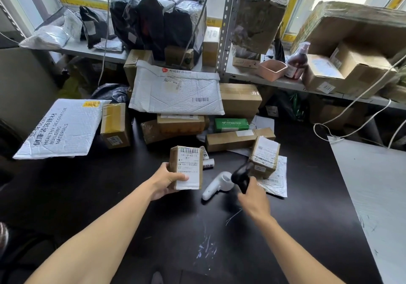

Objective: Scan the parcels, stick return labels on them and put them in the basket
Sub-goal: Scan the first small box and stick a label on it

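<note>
My left hand (165, 181) grips a small brown cardboard parcel (186, 165) above the black table, its white shipping label with a barcode facing up. My right hand (252, 198) holds a black handheld scanner (241, 177), blurred, just right of the parcel. A white scanner cradle (217, 184) lies on the table between my hands. Two rolls of return labels (207, 162) lie behind the held parcel. Another labelled box (264, 157) stands to the right on a white mailer (275, 179). No basket shows.
A heap of boxes and mailers fills the far side of the black table (153, 228), including a large white bubble mailer (175, 90) and a padded mailer (61, 127) at left. Shelves behind hold black bags, cartons, a pink tub (272, 69) and a bottle. White cables hang at right.
</note>
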Motion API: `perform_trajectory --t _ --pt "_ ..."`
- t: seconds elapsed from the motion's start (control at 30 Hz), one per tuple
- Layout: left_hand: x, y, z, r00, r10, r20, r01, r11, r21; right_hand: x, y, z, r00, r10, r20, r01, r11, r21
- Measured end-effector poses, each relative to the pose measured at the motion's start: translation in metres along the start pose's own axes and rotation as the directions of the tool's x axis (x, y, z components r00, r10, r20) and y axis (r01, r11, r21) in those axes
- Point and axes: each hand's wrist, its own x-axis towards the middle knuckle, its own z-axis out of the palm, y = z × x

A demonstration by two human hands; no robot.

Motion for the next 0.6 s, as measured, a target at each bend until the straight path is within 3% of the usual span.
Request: perform_trajectory --t 0.13,0.27,0.4,0.5,0.6 --pt "-0.008 -0.015 -0.002 0.994 -0.093 0.057 0.089 0.994 0.070 -0.002 0.026 0.020 0.994 0.106 0.041 -0.104 0.993 -0.060" --pt "-0.003 -0.030 -0.011 0.992 -0.125 0.020 0.122 0.987 0.106 -0.004 0.038 0.034 0.992 0.111 0.059 -0.107 0.993 -0.058" --pt "0.012 -0.031 -0.035 0.997 -0.057 -0.049 0.073 0.903 0.424 -0.002 0.025 0.035 0.986 0.105 -0.130 -0.115 0.990 -0.077" --pt "0.020 -0.030 -0.054 0.998 -0.018 -0.068 0.053 0.822 0.567 0.011 0.003 0.034 0.955 -0.109 -0.275 0.078 0.989 -0.124" --pt "0.023 -0.027 -0.056 1.000 0.001 -0.003 0.001 0.802 0.597 0.038 -0.025 0.037 0.909 -0.366 -0.198 0.322 0.920 -0.224"
